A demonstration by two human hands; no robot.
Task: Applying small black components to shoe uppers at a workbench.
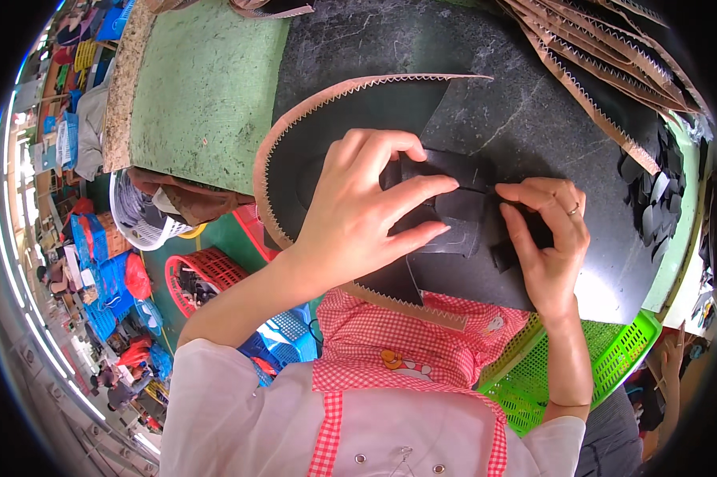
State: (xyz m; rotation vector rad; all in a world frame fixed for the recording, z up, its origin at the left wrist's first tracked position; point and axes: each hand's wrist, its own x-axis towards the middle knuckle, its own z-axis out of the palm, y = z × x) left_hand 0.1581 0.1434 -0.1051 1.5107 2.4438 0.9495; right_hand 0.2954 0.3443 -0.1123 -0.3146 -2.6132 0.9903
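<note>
A small dark black piece (458, 208), seemingly folded or layered, lies on the black work surface in front of me. My left hand (357, 199) is spread over its left side, fingers apart, with fingertips resting on it. At its right edge, the thumb and forefinger of my right hand (551, 234) come together in a pinch on the black material. The exact grip is hard to see, dark on dark. Around my left hand curves a long brown strip (264, 163) with a zigzag edge, bordering a dark sheet; its lower end hangs by the table's front edge.
More brown zigzag-edged strips (605, 60) lie bundled at the far right. Small black cut pieces (656, 195) are heaped at the right edge. A green basket (625, 358) stands below right, a red basket (207, 274) below left. A green board (203, 95) adjoins the black surface.
</note>
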